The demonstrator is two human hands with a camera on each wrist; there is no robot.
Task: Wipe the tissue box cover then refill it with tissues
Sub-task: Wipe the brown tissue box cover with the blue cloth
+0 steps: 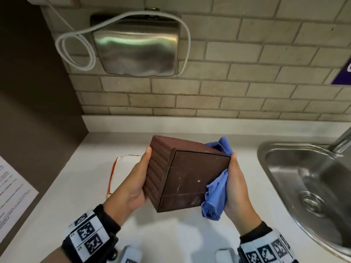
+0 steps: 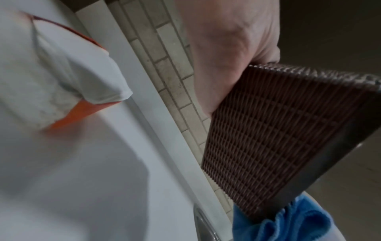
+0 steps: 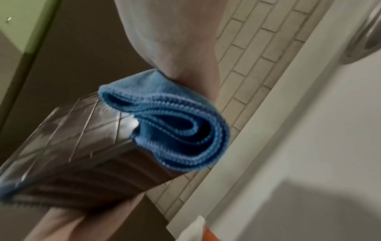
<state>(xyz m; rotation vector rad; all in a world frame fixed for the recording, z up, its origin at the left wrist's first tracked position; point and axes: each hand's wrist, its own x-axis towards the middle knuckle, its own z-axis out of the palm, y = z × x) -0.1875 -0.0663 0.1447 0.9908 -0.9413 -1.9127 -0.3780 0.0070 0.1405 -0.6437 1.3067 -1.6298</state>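
A steel sink (image 1: pixel 281 154) is set into the white tabletop (image 1: pixel 79 186) at the right, with part of a tap (image 1: pixel 341 141) cut off by the frame edge. On the tiled wall (image 1: pixel 247 88) hangs a brushed-metal unit (image 1: pixel 136 50) with a white cable (image 1: pixel 76 52) looped beside it. A printed sheet (image 1: pixel 13 190) lies on a dark surface at the far left. Behind the left hand (image 1: pixel 133 183) sits a white pack with an orange edge (image 1: pixel 112 177), mostly hidden in the head view; the left wrist view shows it blurred, so its contents cannot be made out.

The tissue box cover (image 1: pixel 182 173) is held in the air above the tabletop, between both hands and tilted. It is a dark brown cube with woven-look ribbed sides and a smooth flat face turned toward the camera, scuffed with pale scratches and a small light spot. The left hand grips its ribbed left side, thumb on the upper edge, the other fingers hidden underneath. The right hand (image 1: pixel 237 186) presses a bunched blue cloth (image 1: pixel 216 194) against the cover's right side, its fingers wrapped round the cloth and out of sight behind the cover.
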